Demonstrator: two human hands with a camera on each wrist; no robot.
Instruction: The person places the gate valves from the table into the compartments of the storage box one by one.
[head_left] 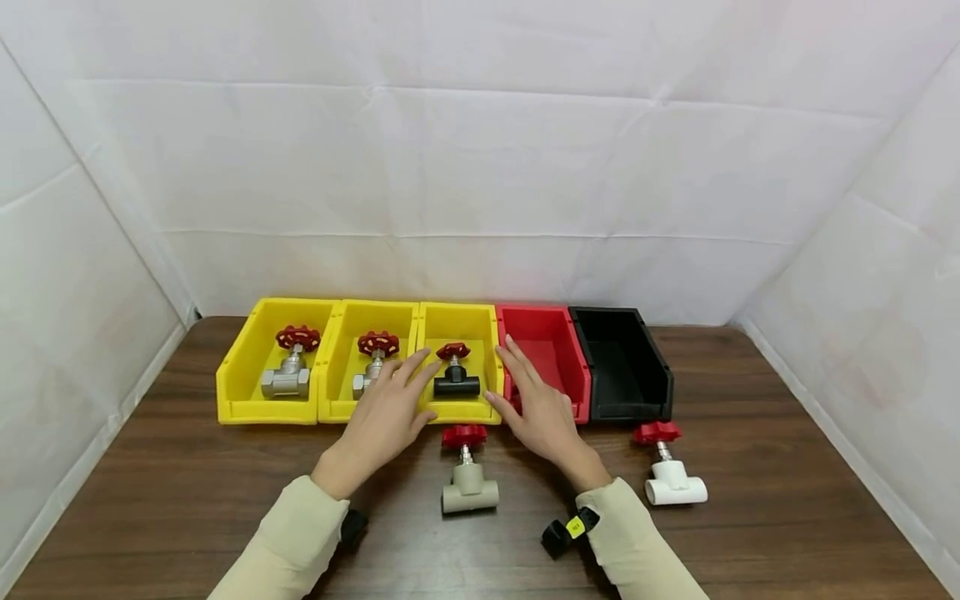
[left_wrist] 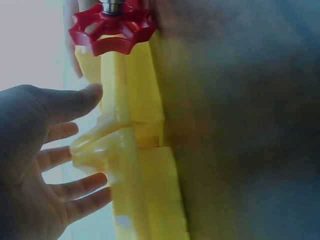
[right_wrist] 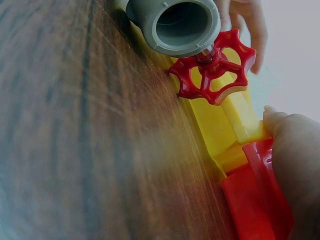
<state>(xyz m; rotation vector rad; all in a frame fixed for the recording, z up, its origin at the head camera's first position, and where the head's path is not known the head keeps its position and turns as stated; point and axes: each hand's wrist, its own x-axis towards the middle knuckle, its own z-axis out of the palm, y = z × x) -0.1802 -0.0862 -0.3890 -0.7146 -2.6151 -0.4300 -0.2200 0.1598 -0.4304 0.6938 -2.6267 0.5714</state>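
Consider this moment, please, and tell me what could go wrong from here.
The left grip and right grip flank the middle yellow bin, so an uneven push might skew it and jolt the black valve inside. The grey valve lies just in front of that bin; drawing either grip back low could knock it.

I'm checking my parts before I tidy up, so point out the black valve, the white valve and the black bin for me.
Black valve (head_left: pixel 456 383): head view, on its dark body.
White valve (head_left: pixel 672 478): head view, on its white body.
Black bin (head_left: pixel 621 367): head view, on its inside floor.
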